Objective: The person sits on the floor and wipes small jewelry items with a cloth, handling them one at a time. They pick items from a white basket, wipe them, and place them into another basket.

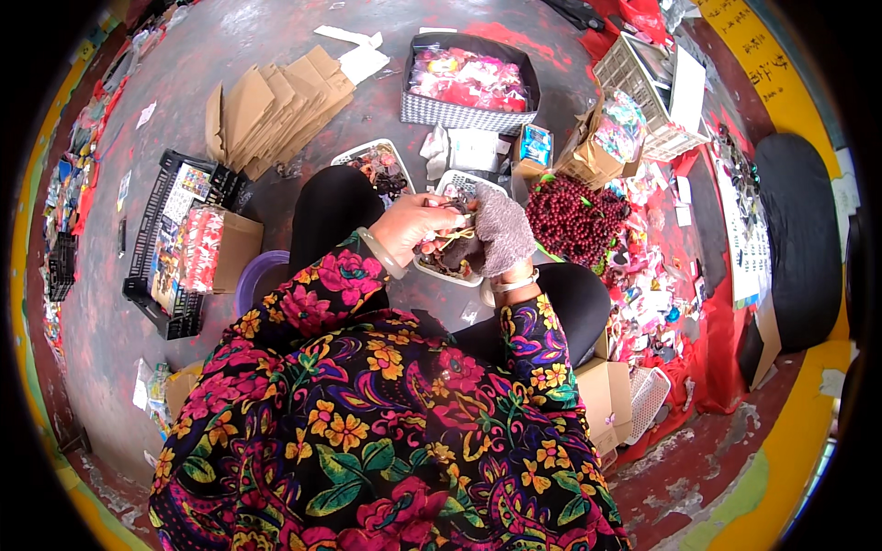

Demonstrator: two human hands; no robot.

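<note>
My left hand (411, 227), a bangle at its wrist, is closed in a pinch on a small dark, stringy piece with a pale yellowish strand. What it is does not show clearly. Close beside it, my right hand is covered by a greyish-mauve knitted cloth (504, 227); its fingers are hidden, and I cannot tell whether the cloth is worn or held. Both hands are above a white basket (478, 278) of small dark and coloured pieces between my knees. A second white basket (404, 158) with similar pieces stands to the left.
Dark red beads (574, 219) lie heaped at right, beside scattered trinkets (657, 294) on red cloth. A patterned bin (469, 111) is ahead. Flat cardboard (276, 110), a black crate (165, 317) and a purple basin (250, 280) are at left; an open carton (602, 395) is near my right knee.
</note>
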